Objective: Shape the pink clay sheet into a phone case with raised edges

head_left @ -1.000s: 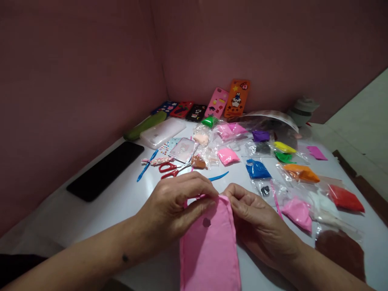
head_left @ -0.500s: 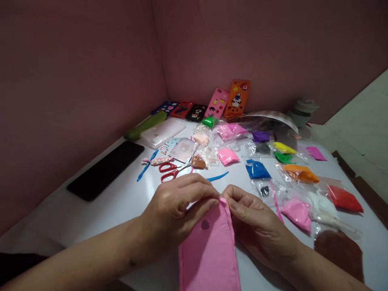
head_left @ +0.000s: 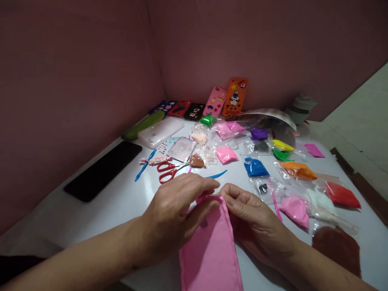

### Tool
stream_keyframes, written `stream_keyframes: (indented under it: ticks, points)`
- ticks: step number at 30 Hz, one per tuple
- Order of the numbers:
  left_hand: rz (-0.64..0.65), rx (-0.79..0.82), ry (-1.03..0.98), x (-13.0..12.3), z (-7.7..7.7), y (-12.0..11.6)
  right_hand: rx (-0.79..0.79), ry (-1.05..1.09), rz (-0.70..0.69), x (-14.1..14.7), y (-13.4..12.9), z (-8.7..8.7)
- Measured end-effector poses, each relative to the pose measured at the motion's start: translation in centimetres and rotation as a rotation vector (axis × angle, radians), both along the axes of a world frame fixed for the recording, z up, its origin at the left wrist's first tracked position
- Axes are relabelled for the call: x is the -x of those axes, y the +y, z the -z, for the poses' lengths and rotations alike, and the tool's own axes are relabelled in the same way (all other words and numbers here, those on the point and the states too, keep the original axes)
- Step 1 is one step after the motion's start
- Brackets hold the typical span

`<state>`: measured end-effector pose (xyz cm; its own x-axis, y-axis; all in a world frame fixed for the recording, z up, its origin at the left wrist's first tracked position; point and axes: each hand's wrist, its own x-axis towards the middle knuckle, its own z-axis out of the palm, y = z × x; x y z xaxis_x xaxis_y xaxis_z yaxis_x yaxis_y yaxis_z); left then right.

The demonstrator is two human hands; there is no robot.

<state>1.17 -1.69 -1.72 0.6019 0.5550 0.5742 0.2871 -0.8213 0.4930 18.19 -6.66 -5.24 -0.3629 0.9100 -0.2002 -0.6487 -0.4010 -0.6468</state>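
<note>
A pink phone case [head_left: 209,254], its surface and raised rim looking like soft clay, stands tilted toward me at the bottom middle. My left hand [head_left: 178,214] curves over its top edge, thumb against the near face and fingers behind the rim. At the top right corner, the thumb and index finger of my right hand [head_left: 254,218] pinch the rim. A dark round spot on the face is partly covered by my left thumb. The lower end of the case runs out of view.
Red-handled scissors [head_left: 166,171], a blue modelling tool [head_left: 145,165] and a black phone [head_left: 104,171] lie on the left. Bags of coloured clay, one blue [head_left: 256,167], one red [head_left: 342,195], spread across the right. Decorated cases, including an orange one [head_left: 235,97], line the back wall.
My left fingers have lifted and parted a little from the thumb at the top edge, showing more of the rim. The right hand keeps its pinch at the corner.
</note>
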Motion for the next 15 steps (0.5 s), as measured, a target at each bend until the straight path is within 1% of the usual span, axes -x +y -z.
stream_keyframes:
  ticks: [2, 3, 7, 9, 11, 15]
  points:
    - [0.011, 0.086, 0.016, 0.0, -0.3, -0.1, 0.007, 0.0, 0.002, 0.0, 0.0, 0.0]
    - [0.017, 0.168, 0.033, 0.0, -0.5, -0.1, 0.008, 0.0, 0.002, 0.1, 0.0, -0.1]
    - [0.0, 0.648, 0.082, -0.2, -0.9, 0.2, 0.002, -0.041, -0.006, 0.1, -0.1, -0.1]
    - [0.01, 0.812, 0.082, -0.4, -1.0, 0.5, -0.009, -0.066, -0.017, 0.1, -0.1, -0.2]
    - [0.013, 0.877, 0.092, -0.6, -1.0, 0.6, -0.023, -0.076, -0.024, 0.1, -0.1, -0.2]
    - [0.027, 0.943, 0.128, -0.6, -1.3, 0.7, -0.039, -0.102, -0.034, 0.2, 0.0, 0.0]
